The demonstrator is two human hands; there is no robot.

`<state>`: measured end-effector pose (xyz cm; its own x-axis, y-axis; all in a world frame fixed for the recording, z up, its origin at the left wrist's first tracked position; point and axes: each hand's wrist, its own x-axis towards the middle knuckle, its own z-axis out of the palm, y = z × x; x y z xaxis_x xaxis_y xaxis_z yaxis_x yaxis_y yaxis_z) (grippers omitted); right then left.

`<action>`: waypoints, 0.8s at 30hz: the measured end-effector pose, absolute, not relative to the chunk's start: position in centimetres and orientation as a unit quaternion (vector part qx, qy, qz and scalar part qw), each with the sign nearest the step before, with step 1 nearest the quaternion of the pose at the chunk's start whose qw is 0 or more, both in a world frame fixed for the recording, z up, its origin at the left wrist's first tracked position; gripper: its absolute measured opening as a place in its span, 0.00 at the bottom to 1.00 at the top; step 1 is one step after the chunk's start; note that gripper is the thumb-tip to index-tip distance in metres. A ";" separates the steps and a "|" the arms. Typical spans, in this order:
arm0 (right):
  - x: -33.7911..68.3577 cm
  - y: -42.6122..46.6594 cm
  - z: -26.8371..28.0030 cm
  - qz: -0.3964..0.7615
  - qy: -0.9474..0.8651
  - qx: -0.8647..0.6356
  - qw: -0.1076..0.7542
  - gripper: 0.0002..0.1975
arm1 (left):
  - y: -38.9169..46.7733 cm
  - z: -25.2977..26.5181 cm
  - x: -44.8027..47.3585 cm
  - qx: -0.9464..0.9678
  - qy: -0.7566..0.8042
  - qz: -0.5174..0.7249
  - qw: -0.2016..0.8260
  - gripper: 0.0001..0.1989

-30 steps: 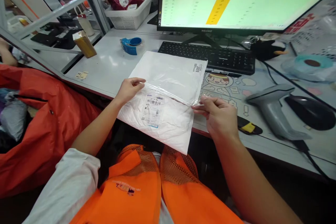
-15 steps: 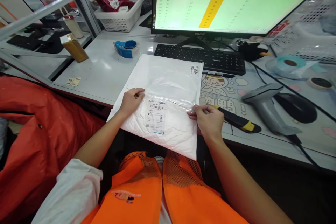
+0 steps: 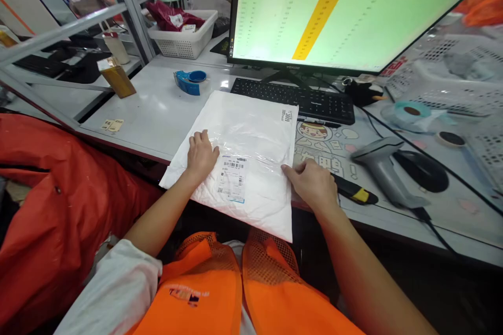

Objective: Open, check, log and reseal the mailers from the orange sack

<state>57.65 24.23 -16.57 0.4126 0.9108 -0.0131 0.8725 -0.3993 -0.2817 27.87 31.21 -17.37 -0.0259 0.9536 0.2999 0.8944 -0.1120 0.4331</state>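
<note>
A white poly mailer bag (image 3: 251, 120) lies across the table edge, its near end overhanging toward my orange vest. A shipping label (image 3: 232, 180) with a barcode is stuck on its lower half, and clear tape (image 3: 259, 159) crosses the bag just above and to the right of it. My left hand (image 3: 201, 154) rests on the bag left of the label, fingers apart and slightly bent. At the bag's right edge is my right hand (image 3: 312, 183), thumb on the edge and the other fingers curled, partly hidden. Beside it lies a black and yellow utility knife (image 3: 359, 193).
Behind the bag stand a keyboard (image 3: 271, 91) and a monitor (image 3: 298, 10). A blue tape dispenser (image 3: 188, 82) is at back left. To the right are a barcode scanner (image 3: 387, 172) and a black mouse (image 3: 422, 170). Red fabric (image 3: 70, 209) bulges at left.
My left hand has gone from a pinch at the tape to fingers spread on the bag. My right thumb has moved to the bag's edge. The tape looks flatter, and the view has shifted slightly.
</note>
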 end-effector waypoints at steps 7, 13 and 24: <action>56.3 24.5 -15.3 -0.004 -0.715 -0.639 0.285 0.21 | 29.4 -16.6 28.7 0.823 0.493 0.283 -0.017 0.18; 53.5 25.2 -18.9 0.031 -0.859 -0.502 0.100 0.34 | 30.0 -17.8 29.7 0.895 0.435 0.092 0.041 0.36; 61.9 21.9 -22.3 -0.052 -0.842 -0.527 0.102 0.39 | 30.9 -18.4 29.6 0.850 0.496 0.113 0.138 0.51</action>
<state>61.93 21.89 -22.32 -0.4228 0.8774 0.2267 0.8986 0.4383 -0.0204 29.57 30.89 -18.44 0.4822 0.8743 0.0547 0.8123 -0.4696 0.3460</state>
